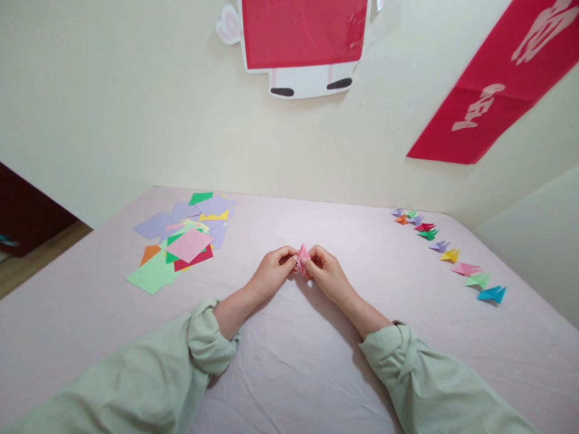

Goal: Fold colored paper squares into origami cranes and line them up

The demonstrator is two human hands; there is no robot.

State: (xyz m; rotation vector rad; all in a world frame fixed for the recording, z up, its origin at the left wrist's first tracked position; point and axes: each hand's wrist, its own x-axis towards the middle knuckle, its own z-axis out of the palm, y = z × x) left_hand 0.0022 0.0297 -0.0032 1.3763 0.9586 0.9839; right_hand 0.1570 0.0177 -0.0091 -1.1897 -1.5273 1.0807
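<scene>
Both hands meet pretty much dead center over the pale pink cloth point(289, 367), and they've got a small pink paper piece point(303, 255) pinched between them. The left hand point(271, 272) has its fingertips closed on the piece's left edge, and the right hand point(328, 276) is clamped on the right edge the same way. So both grips are closed on that one bit of paper. It's folded to a point that sticks up, and it's held just off the cloth rather than lying on it. How many folds it has is too small to make out.

At about 10 o'clock from the hands there's a loose pile of flat paper sheets point(205, 208) in purple, green, orange, yellow and red. A pink square point(190, 244) sits on top, and a light green sheet point(151, 274) is at the near edge.

Over at 2 to 3 o'clock, well apart from the hands, a curved row of folded pieces point(439, 246) runs along the right side. The blue one point(492, 294) is nearest, then a green one point(478, 279), a pink one point(465, 269) and a yellow one point(451, 255), with more behind.

Pale green sleeves point(212, 340) are rolled up at both wrists. On the wall at 12 o'clock hangs a red and white poster point(303, 33), and at 1 to 2 o'clock there's a red banner point(497, 84).
</scene>
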